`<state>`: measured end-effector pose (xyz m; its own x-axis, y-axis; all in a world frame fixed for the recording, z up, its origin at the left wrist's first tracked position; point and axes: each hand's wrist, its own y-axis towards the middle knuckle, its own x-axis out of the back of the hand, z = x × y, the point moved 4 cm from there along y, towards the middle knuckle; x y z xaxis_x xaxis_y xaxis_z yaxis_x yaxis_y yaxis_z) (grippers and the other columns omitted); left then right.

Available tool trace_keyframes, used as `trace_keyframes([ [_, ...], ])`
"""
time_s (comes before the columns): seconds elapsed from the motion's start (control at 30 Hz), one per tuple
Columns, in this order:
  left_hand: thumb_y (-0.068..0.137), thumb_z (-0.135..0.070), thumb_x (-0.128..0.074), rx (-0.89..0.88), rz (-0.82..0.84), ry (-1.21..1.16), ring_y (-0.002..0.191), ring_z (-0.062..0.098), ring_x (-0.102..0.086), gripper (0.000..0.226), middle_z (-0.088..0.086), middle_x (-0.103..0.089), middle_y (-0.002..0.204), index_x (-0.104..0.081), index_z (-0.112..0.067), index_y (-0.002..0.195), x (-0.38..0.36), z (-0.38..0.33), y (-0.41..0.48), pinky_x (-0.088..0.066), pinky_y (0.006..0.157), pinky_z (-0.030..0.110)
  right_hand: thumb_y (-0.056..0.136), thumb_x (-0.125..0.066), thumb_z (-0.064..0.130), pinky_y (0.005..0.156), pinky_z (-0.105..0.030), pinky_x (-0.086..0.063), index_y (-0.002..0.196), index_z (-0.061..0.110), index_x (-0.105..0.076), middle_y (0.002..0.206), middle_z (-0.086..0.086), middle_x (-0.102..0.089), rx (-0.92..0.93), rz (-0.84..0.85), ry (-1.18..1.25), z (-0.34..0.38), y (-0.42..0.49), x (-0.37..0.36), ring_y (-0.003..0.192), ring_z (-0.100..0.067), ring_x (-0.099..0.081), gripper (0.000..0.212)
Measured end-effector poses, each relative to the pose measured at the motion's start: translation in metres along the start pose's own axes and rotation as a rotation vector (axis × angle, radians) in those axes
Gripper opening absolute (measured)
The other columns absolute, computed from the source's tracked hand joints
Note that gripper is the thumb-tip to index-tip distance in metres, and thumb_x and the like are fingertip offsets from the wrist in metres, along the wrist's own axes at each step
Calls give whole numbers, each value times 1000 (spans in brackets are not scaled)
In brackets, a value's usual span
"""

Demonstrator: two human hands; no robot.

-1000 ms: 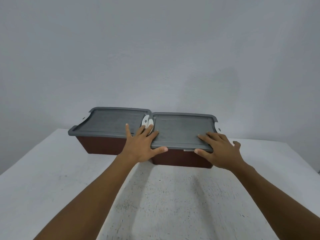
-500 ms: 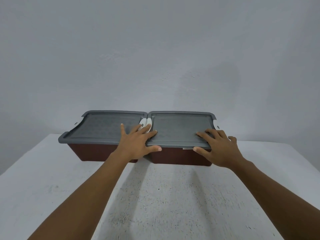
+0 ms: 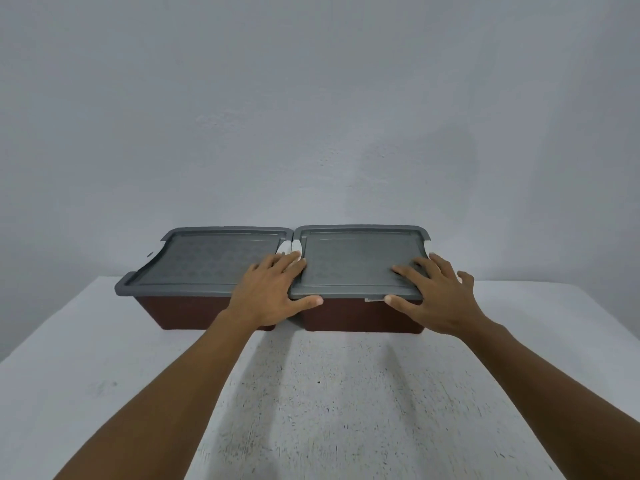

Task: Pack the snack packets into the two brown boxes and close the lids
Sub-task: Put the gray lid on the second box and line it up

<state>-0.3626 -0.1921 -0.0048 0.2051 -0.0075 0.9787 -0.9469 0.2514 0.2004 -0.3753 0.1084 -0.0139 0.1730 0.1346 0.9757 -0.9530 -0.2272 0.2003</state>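
While both forearms reach out over the white speckled table [image 3: 311, 393], the left hand [image 3: 273, 292] and right hand [image 3: 440, 299] lie on the near corners of the right lid [image 3: 356, 261]. Their fingers rest flat and straight on top, and each thumb is set against the front rim. Neither hand curls round anything.

That grey lid sits level on the right box [image 3: 360, 317], whose brown wall shows beneath it. Just beside it stands the left box [image 3: 194, 313] under the left lid [image 3: 211, 261], also lying flat. White latches [image 3: 289, 249] show in the gap between the lids. No snack packets are in view; presumably they are inside.

The lids look like thin, stiff plastic, light and slightly springy, so pressure is best put at the corners and rim over the walls, not mid-panel. Pushed sideways, the boxes would likely slide. Behind them rises a plain grey wall [image 3: 311, 116].
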Motion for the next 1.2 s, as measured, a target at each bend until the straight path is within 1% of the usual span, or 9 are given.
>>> trace_keyframes([
  [0.13, 69, -94, -10, 56, -3, -7, 147, 19, -18, 111, -5, -18, 162, -18, -22, 154, -1, -2, -1, -21, 117, 47, 63, -5, 91, 113, -62, -14, 141, 50, -27, 156, 6, -23, -17, 25, 4, 2, -1, 0, 147, -22, -11, 91],
  [0.37, 71, -92, -21, 45, 47, -57, 148, 19, -15, 108, -6, -16, 162, -18, -24, 154, 3, -2, 0, -18, 117, 49, 62, -4, 92, 111, -63, -17, 140, 51, -25, 157, 5, -20, -43, 110, 31, 2, -1, 4, 147, -21, -7, 91],
  [0.53, 76, -86, -27, -2, 136, -101, 149, 20, -10, 104, -4, -10, 163, -11, -21, 156, 4, 3, 1, -17, 119, 47, 66, -4, 93, 108, -66, -17, 135, 50, -30, 151, 9, -27, -81, 125, 8, 7, 4, 4, 146, -21, -12, 85],
  [0.63, 84, -76, -40, -63, 172, -164, 149, 18, -12, 94, -2, -13, 163, -16, -20, 156, 13, 12, 0, -14, 121, 40, 78, -9, 83, 110, -66, -13, 136, 39, -34, 147, 7, -33, -122, 144, -19, 25, 5, 5, 142, -21, -23, 77],
  [0.7, 86, -70, -48, -103, 197, -228, 147, 19, -21, 89, -2, -19, 162, -22, -20, 154, 19, 27, -2, -20, 118, 38, 91, -16, 70, 112, -66, -8, 137, 31, -37, 148, 4, -36, -131, 126, 10, 48, 7, 6, 139, -19, -32, 63],
  [0.77, 83, -72, -50, -75, 230, -237, 145, 23, -26, 95, 1, -17, 162, -19, -17, 154, 18, 42, -4, -25, 117, 41, 97, -21, 59, 113, -65, -5, 137, 28, -39, 149, 3, -39, -99, 94, 48, 77, 10, 6, 138, -19, -36, 54],
  [0.9, 78, -85, -34, -36, 183, -38, 150, 23, -12, 109, 6, -5, 164, -7, -15, 156, 3, 48, -10, -10, 120, 44, 97, -22, 59, 114, -58, -12, 143, 30, -34, 156, 4, -29, 67, 105, 87, 136, 20, 0, 145, -19, -24, 56],
  [1.07, 81, -71, -54, -124, 199, -15, 148, 24, -19, 102, 4, -11, 163, -10, -18, 156, 3, 61, -1, -21, 119, 43, 101, -16, 50, 113, -61, -10, 149, 38, -22, 160, 3, -17, 93, 150, 46, 170, 36, -9, 148, -21, -13, 50],
  [1.2, 81, -62, -61, -155, 152, -9, 145, 23, -25, 98, 4, -18, 162, -14, -18, 155, -2, 65, 1, -25, 117, 45, 101, -17, 47, 113, -63, -9, 150, 40, -21, 161, 4, -15, 87, 172, 27, 170, 42, -12, 147, -20, -11, 50],
])
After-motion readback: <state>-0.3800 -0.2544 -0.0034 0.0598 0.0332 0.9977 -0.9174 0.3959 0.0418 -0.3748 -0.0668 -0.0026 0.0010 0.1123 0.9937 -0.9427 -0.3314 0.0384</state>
